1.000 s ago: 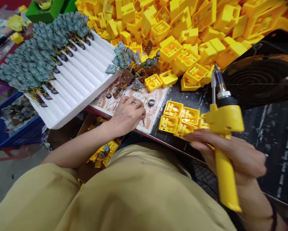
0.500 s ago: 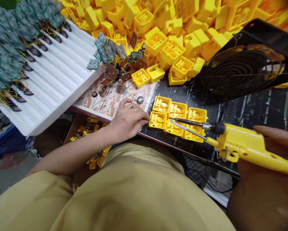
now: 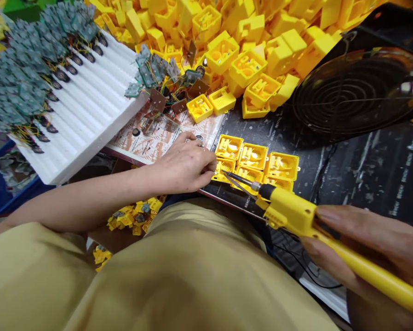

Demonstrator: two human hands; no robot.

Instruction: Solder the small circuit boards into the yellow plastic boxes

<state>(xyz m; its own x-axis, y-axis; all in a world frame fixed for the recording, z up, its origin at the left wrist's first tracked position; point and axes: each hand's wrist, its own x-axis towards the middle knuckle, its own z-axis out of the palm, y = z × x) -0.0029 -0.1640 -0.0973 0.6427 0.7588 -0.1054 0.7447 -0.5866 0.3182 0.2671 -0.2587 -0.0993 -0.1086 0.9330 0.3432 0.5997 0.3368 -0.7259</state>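
My right hand (image 3: 372,248) is wrapped round a yellow soldering iron (image 3: 292,209) at the lower right. The iron's dark tip is over the front left case of a block of open yellow cases (image 3: 282,165) on the black bench. My left hand (image 3: 189,163) lies at the left side of this block, a ring on one finger. Its thumb and forefinger are pressed together at the edge of the front left case; whether they pinch the case or something small is hidden. A small round speaker (image 3: 199,138) shows just behind that hand.
A white foam tray (image 3: 99,110) with green boards (image 3: 16,82) stands at the left. Loose wired boards (image 3: 151,69) lie beside it. Yellow cases (image 3: 248,69) are heaped behind, and a black fan (image 3: 347,92) stands at right.
My right hand has moved left with the soldering iron, whose tip has gone from the middle of the block to the front left case. My left hand has turned slightly, its fingers more curled.
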